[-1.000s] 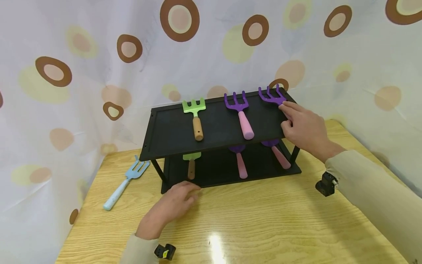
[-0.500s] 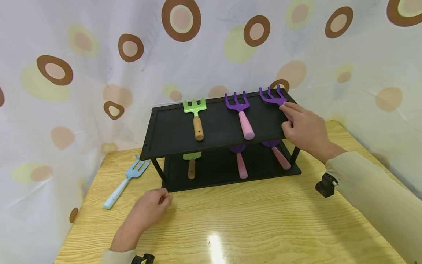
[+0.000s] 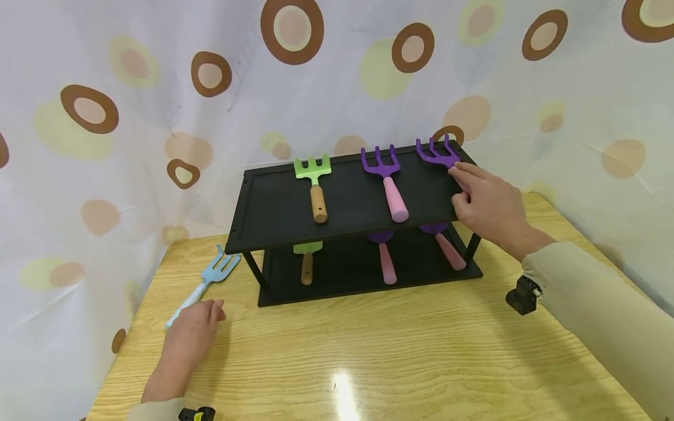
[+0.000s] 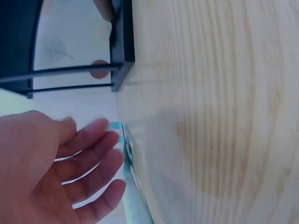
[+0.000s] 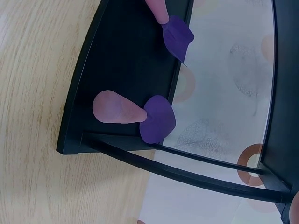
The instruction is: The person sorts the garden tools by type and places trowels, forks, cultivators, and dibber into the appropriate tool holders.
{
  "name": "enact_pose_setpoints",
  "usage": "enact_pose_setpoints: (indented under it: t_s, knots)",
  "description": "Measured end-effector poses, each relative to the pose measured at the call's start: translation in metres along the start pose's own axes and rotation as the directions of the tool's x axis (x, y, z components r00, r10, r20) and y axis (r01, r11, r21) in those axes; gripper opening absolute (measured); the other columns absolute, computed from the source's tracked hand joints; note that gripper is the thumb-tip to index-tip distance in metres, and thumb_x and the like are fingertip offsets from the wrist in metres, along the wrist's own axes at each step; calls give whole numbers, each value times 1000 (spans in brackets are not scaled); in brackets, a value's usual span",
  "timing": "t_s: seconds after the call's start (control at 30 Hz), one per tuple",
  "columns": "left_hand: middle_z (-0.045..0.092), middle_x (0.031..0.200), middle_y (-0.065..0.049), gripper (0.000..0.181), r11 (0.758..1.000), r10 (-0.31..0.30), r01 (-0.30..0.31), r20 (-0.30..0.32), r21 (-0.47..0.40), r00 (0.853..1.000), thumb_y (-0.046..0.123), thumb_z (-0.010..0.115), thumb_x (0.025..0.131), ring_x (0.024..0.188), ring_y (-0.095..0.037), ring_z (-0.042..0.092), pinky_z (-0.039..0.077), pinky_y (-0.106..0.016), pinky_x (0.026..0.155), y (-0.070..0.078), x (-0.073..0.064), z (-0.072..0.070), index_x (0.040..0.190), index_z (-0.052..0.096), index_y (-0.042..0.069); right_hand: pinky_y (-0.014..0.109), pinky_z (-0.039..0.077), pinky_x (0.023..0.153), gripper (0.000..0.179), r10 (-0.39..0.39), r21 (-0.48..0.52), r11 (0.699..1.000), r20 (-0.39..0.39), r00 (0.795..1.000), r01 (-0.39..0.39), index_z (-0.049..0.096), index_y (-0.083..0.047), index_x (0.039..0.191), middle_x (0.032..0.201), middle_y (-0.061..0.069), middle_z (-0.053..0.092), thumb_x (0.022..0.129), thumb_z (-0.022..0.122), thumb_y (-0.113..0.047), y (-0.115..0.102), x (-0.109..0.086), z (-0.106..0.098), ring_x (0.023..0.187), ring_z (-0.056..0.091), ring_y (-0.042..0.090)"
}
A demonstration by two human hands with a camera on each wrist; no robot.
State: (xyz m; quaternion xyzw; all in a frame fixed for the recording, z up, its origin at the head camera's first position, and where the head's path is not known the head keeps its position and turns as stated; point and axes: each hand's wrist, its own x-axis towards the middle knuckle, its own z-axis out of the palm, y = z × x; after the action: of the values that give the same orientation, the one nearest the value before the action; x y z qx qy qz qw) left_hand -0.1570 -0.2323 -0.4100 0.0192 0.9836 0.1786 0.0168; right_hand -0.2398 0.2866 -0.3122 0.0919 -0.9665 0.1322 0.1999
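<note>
On the table at the left lies a light blue hand fork. My left hand hovers right over its handle, overlapping it in the head view. In the left wrist view the fingers are loosely bent and hold nothing, with the pale blue handle just beyond them. At the right end of the black rack's top shelf, my right hand grips a purple hand rake by its handle, mostly hidden under the fingers. Only a sliver of that hand shows in the right wrist view.
The two-tier black rack stands mid-table. Its top also bears a green rake and another purple rake. Below lie a green-bladed tool and two purple trowels with pink handles. A patterned cloth hangs behind.
My left hand has moved left, from the rack's front edge to the blue fork's handle. The right hand and the rake under it have stayed in place.
</note>
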Motion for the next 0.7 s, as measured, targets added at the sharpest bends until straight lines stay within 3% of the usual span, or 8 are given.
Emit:
enact_pose_setpoints:
  t_s: [0.17,0.33,0.43,0.6,0.7]
  knots:
    - [70,96,-24,34,999,11,-4,-142,49,990,16,45,105,69,-33,63,50,-40,51,-12,2,-2,115,68,-6,49,53,61,52,3,1,1000,3,1000,-3,53,-6,143,152,13,47,93,40,-16,0,-1,0,126,55,44]
    - [65,112,-35,30,993,56,-24,-289,113,956,6,52,99,98,-53,63,56,-59,76,-23,7,0,119,64,-12,51,55,64,51,1,2,1000,-5,1000,-1,53,-6,142,152,13,48,93,40,-16,0,-1,0,125,56,45]
    - [62,116,-38,32,988,49,-6,-281,152,959,5,53,97,101,-55,61,55,-61,79,-30,10,1,121,61,-15,50,54,62,51,-2,1,1000,-10,1000,2,54,-6,142,151,13,49,93,40,-16,1,-1,1,124,57,45]
    - [58,119,-39,37,986,-24,51,-171,156,985,6,52,99,104,-56,59,54,-62,78,-40,15,2,128,54,-16,51,54,63,51,-3,3,1000,-10,1000,3,54,-6,142,151,13,48,93,41,-15,1,0,1,123,57,45]
    - [60,114,-38,37,988,-55,74,-137,139,989,5,53,99,101,-55,60,54,-61,74,-43,17,2,131,52,-14,54,55,66,51,-1,3,1000,-9,1000,2,54,-6,142,151,14,48,93,41,-15,1,0,1,124,56,45]
